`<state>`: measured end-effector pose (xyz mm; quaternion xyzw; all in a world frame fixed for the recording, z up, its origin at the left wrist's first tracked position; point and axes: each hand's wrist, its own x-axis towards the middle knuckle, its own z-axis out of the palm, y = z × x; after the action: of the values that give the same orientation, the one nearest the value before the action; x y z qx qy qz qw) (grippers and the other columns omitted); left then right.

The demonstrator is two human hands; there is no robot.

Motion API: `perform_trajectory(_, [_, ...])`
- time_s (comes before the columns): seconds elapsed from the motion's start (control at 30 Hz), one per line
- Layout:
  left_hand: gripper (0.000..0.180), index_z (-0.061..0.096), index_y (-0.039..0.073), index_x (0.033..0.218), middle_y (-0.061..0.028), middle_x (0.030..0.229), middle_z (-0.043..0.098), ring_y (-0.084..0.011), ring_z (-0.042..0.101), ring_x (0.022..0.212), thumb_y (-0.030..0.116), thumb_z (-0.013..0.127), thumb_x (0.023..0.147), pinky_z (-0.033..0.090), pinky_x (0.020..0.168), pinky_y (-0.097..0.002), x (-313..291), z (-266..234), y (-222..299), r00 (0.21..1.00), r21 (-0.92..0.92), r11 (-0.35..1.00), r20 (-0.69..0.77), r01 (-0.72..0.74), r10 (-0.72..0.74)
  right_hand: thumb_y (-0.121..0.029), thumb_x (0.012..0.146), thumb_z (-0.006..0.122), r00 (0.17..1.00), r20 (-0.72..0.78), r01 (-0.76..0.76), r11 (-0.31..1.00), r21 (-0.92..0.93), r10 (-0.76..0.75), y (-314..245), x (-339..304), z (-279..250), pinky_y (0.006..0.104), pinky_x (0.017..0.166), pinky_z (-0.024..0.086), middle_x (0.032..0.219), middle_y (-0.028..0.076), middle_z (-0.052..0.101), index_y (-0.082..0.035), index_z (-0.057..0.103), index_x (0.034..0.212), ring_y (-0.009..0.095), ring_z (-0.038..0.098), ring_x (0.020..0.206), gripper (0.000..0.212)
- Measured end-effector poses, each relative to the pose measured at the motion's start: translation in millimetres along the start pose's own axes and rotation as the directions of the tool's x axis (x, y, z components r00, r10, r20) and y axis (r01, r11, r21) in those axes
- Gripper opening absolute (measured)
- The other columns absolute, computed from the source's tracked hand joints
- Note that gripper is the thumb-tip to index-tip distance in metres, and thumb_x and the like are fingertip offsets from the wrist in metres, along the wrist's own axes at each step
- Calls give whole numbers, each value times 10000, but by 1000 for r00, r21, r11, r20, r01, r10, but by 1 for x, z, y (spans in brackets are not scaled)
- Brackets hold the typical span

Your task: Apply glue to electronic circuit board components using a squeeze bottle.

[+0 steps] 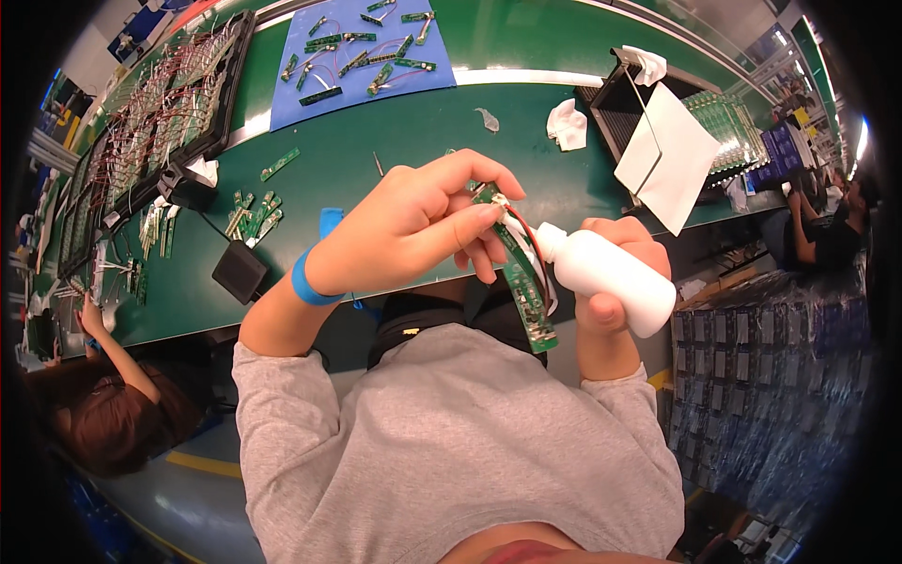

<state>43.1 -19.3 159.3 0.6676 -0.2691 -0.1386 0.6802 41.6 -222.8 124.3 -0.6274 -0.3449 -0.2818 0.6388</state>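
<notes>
My left hand (413,221), with a blue band at its wrist, pinches the upper end of a narrow green circuit board (531,305). The board hangs tilted in front of my body, with red and dark wires running along it. My right hand (625,249) is wrapped round a white squeeze bottle (613,280). The bottle lies nearly on its side, its nozzle pointing left at the wires near the board's upper part. Whether the nozzle touches the board I cannot tell.
A blue mat (362,56) with several wired boards lies at the far side of the green bench (329,174). Trays of wired boards (160,113) stand at left, near loose boards (254,216) and a black box (241,271). A black rack (620,103) stands right. Another person (113,395) works at left.
</notes>
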Motion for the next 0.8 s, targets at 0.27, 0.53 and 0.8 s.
perform_trajectory(0.27, [177, 447, -27, 1010, -116, 721, 609, -149, 617, 609, 65, 412, 862, 453, 506, -195, -2, -3, -4, 999, 11, 1000, -21, -29, 29, -342, 671, 701, 982, 156, 107, 994, -7, -105, 4, -1, -2, 207, 360, 360, 593, 73, 522, 18, 483, 727, 126, 483, 449, 425])
perform_trajectory(0.53, [172, 456, -32, 1000, -103, 697, 608, -146, 618, 608, 61, 419, 860, 449, 504, -191, -3, -5, -5, 999, 38, 999, -48, -18, 20, -335, 668, 705, 965, 191, 189, 981, -43, -178, 5, 0, 1, 215, 350, 357, 606, 84, 519, 22, 476, 758, 132, 477, 435, 433])
perform_trajectory(0.8, [171, 468, -35, 996, -93, 686, 607, -138, 617, 611, 55, 429, 857, 444, 503, -187, -5, -5, -7, 998, 91, 996, -61, -18, 24, -338, 658, 713, 953, 202, 246, 965, -88, -224, 7, 1, 4, 222, 352, 371, 602, 83, 521, 21, 474, 760, 145, 490, 438, 443])
